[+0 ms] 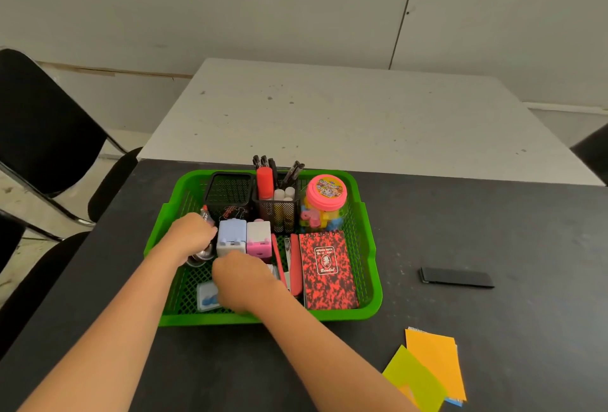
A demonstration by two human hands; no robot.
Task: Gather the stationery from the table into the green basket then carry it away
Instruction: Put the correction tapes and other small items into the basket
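Observation:
The green basket (368, 267) sits on the black table (493, 230). It holds two black mesh pen cups (228, 189), a pink-lidded jar (326, 192), a red speckled notebook (327, 268), a red stapler (295, 263), blue (232, 235) and pink-white (259, 237) box-shaped items, and a small clear case (207, 296). My left hand (190, 235) is inside the basket's left side, fingers curled down above a silvery object (199, 258). My right hand (241, 278) reaches in beside it, knuckles up, hiding what lies under it. Orange (434, 362) and yellow-green (414, 382) paper pads lie outside the basket.
A flat black object (457, 277) lies on the table right of the basket. A white table (329, 109) adjoins the far edge. Black chairs (42, 125) stand at the left, and another dark chair edge (594, 151) shows at the far right.

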